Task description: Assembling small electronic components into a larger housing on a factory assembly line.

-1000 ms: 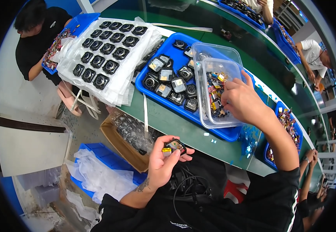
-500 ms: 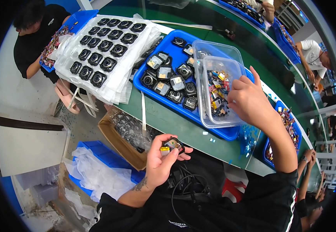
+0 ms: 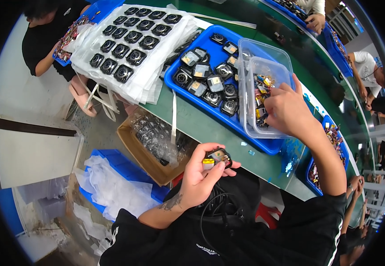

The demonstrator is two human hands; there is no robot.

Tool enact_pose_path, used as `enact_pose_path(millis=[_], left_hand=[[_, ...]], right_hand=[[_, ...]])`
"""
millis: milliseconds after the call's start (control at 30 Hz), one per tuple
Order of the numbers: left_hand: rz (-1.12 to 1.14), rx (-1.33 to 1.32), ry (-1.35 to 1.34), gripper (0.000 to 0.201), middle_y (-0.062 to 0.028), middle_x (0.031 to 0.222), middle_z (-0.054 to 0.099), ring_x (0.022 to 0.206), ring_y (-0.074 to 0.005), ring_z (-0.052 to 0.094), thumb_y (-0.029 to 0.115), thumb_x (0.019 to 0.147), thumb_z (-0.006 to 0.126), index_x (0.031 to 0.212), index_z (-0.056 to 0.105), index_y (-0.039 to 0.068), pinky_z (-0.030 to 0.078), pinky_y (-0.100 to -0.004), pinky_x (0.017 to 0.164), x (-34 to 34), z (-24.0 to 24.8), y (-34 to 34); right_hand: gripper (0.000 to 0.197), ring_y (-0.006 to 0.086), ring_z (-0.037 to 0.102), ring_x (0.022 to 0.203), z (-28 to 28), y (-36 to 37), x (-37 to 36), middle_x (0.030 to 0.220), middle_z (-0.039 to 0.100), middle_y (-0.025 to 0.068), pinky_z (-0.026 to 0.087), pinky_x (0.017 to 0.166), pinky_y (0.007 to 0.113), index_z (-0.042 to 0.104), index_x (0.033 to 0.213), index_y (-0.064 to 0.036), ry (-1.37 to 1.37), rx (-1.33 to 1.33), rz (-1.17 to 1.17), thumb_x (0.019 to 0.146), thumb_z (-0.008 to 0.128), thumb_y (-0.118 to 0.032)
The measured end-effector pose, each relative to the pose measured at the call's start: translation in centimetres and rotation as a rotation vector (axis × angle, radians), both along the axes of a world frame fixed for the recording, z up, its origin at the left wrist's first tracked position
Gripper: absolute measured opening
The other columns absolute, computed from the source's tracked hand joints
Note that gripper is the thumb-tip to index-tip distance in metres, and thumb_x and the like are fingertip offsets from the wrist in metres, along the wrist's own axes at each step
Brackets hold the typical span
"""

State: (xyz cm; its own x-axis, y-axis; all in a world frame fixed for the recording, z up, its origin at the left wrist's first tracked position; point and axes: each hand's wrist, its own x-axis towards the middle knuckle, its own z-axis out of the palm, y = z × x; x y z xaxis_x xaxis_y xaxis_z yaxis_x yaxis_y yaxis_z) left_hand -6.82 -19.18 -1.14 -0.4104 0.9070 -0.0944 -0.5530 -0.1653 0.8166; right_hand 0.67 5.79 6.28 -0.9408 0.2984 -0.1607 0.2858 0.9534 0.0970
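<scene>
My left hand (image 3: pixel 203 175) holds an opened black smartwatch case (image 3: pixel 219 157) above the table's near edge. A small yellow-and-white part (image 3: pixel 208 163) shows at the case's left side, by my thumb. My right hand (image 3: pixel 290 106) is over a clear plastic box (image 3: pixel 249 123) of small mixed components (image 3: pixel 259 95). Its fingers are bent down together into the box, with one finger sticking up; the fingertips are partly hidden, so anything between them cannot be made out. That box sits on the right side of a blue tray (image 3: pixel 191 100) full of watch cases (image 3: pixel 201 71).
Rows of watch cases (image 3: pixel 133 37) lie on white sheets (image 3: pixel 144 84) at the left. Below the table are a cardboard box (image 3: pixel 132 153) of clear packaging and a blue bin (image 3: pixel 112 164) with white sheets. A blue parts tray (image 3: pixel 345 153) stands right. Other people work nearby.
The view has shifted, so the table contents sit a little further right. My left hand still holds the watch case, and my right hand remains at the clear box, its fingers lower among the components.
</scene>
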Motion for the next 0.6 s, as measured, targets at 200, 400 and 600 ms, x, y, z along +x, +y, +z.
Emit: enact_pose_path(millis=[200, 400, 600], left_hand=[[0.000, 0.029, 0.016, 0.030, -0.0117, 0.103, 0.059, 0.103, -0.0217, 0.064, 0.001, 0.098, 0.045, 0.126, 0.037, 0.000, 0.054, -0.0286, 0.081, 0.5, -0.1, 0.2], [0.009, 0.022, 0.031, 0.028, -0.0134, 0.104, 0.061, 0.099, -0.0208, 0.066, 0.002, 0.098, 0.045, 0.125, 0.037, -0.001, 0.054, -0.0277, 0.080, 0.6, -0.6, 0.0], [-0.013, -0.006, 0.031, 0.028, -0.0136, 0.103, 0.062, 0.097, -0.0193, 0.066, 0.003, 0.098, 0.045, 0.125, 0.037, 0.000, 0.053, -0.0277, 0.080, 0.5, -0.5, 0.0]], right_hand=[[0.003, 0.0282, 0.058, 0.096, -0.2, 0.6, 0.4, 0.082, 0.061, 0.0088, 0.023, 0.111, 0.062, 0.068, 0.073, -0.0049, 0.024, 0.148, 0.132, 0.071, 0.067, -0.006], [0.005, 0.0259, 0.056, 0.097, 2.7, 0.9, 0.9, 0.081, 0.058, 0.0077, 0.023, 0.112, 0.060, 0.067, 0.075, -0.0071, 0.220, 0.088, 0.065, 0.077, 0.064, -0.004], [0.004, 0.0232, 0.056, 0.092, 0.8, 0.4, 1.0, 0.076, 0.056, 0.0038, 0.022, 0.112, 0.061, 0.067, 0.066, -0.0079, 0.060, 0.090, 0.148, 0.069, 0.069, -0.008]])
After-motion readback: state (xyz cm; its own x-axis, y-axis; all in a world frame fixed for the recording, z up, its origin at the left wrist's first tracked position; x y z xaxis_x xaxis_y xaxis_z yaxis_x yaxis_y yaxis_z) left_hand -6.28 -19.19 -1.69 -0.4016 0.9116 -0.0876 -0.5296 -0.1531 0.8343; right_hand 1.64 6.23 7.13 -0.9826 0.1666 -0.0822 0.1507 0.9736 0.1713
